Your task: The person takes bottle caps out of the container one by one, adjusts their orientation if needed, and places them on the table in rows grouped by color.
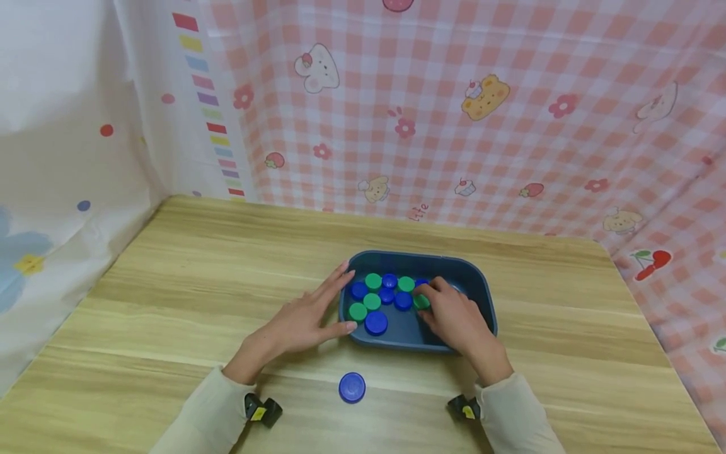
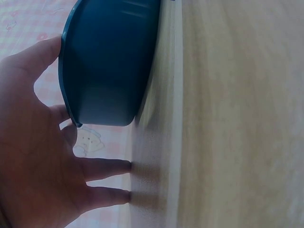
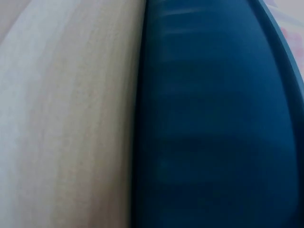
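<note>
A dark blue plastic tray (image 1: pixel 476 277) stands on the table, seen from its side in both wrist views. Green and blue bottle caps lie inside, mostly in its left half, among them a larger blue cap (image 1: pixel 376 323). My left hand (image 1: pixel 297 321) rests against the tray's left end, thumb and fingertips at the rim; two of its fingers stretch straight to the tabletop in the left wrist view. Reaching over the near right wall, my right hand (image 1: pixel 456 315) pinches a green bottle cap (image 1: pixel 421 302) with curled fingers. Its fingers are out of sight in the right wrist view.
Outside the tray, a big blue cap (image 1: pixel 352 388) lies on the wooden table (image 1: pixel 227 265), between the forearms. A pink checked cloth (image 1: pixel 431 157) hangs behind the table, and a white one (image 1: pixel 62 164) at its left.
</note>
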`<control>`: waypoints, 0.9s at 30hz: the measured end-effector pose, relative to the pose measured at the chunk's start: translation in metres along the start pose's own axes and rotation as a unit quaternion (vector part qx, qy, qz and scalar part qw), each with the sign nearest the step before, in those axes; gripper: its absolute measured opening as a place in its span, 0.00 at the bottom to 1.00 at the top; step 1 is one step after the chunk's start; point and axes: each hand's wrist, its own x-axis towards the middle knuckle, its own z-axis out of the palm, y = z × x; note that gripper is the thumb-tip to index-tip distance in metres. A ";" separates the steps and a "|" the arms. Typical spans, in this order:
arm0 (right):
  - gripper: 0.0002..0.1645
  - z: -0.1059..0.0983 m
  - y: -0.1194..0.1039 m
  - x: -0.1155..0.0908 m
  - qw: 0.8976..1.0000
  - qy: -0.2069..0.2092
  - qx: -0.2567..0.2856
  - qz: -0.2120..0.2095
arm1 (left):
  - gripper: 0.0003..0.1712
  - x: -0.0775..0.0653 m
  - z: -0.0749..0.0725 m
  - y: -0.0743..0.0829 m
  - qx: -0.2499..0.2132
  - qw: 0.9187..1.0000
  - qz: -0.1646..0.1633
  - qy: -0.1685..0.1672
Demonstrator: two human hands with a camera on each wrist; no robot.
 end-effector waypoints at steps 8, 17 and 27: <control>0.20 -0.001 -0.002 -0.001 1.000 -0.018 -0.001 0.008 | 0.47 -0.001 0.000 0.001 -0.001 1.000 0.000 0.001; 0.21 0.000 0.001 -0.003 0.999 -0.031 0.006 0.018 | 0.47 0.000 0.001 0.001 0.001 1.000 0.004 0.003; 0.20 -0.005 0.002 -0.003 0.999 -0.038 0.001 0.021 | 0.47 0.000 0.002 -0.002 0.003 1.000 0.006 0.007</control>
